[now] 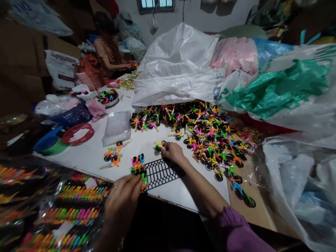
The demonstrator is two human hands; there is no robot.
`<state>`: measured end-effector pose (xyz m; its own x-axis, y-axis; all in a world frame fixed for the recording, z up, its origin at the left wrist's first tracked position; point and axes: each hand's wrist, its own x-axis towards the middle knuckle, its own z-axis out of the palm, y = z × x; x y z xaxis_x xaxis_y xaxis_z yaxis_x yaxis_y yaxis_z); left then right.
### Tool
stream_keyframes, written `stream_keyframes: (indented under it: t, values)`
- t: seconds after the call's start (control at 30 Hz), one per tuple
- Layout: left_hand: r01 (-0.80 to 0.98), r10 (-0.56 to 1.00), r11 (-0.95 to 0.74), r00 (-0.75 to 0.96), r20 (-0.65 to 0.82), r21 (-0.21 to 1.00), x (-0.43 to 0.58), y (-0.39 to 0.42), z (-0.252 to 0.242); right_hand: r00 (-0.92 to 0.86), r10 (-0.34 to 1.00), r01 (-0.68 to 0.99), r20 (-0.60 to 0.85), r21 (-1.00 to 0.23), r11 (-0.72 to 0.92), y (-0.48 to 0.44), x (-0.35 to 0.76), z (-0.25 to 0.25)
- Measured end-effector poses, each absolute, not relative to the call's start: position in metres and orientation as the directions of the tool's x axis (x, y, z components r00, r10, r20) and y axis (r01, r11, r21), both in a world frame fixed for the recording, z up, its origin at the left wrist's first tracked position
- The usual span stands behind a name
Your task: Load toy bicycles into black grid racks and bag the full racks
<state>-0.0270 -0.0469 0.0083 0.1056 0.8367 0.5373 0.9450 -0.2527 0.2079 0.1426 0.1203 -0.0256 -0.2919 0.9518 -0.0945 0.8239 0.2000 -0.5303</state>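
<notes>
My right hand (173, 152) is closed, its fingertips pinching a small toy bicycle (159, 147) with yellow parts and dark wheels just above the white table. Below that wrist lies a black plastic lattice rack (163, 173). My left hand (124, 194) is closed at the rack's left end, its fingers against a green toy bicycle (144, 177); the fingertips are partly hidden. Several pink, blue and orange toy bicycles (137, 163) stand bunched together at that same end. To the left, a few loose orange toy bicycles (112, 156) lie on the tabletop.
A large heap of colourful toy bicycles (207, 136) spills from under a white plastic sack (181, 70). Clear plastic bags (117, 128), a red dish (78, 134) and a blue basket (70, 113) are on the left. Packed rows (78, 192) lie below. Another person (110, 56) sits behind.
</notes>
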Motion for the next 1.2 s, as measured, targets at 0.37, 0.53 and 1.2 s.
stream_keyframes:
  t: [0.37, 0.53, 1.2]
  values:
    - [0.888, 0.95, -0.23, 0.117, 0.288, 0.399, -0.033, 0.01, 0.005, -0.41, 0.909, 0.41, 0.074, -0.876, 0.256, 0.059, 0.111, -0.054]
    - [0.859, 0.935, -0.268, 0.122, 0.334, 0.436, -0.033, 0.008, 0.004, -0.507, 0.858, 0.519, 0.086, -0.764, 0.383, 0.06, 0.105, -0.061]
    - [0.934, 0.799, -0.356, 0.278, 0.534, 0.047, -0.038, 0.004, -0.04, -0.653, 0.746, 0.571, 0.13, -0.563, 0.598, 0.211, 0.057, -0.006]
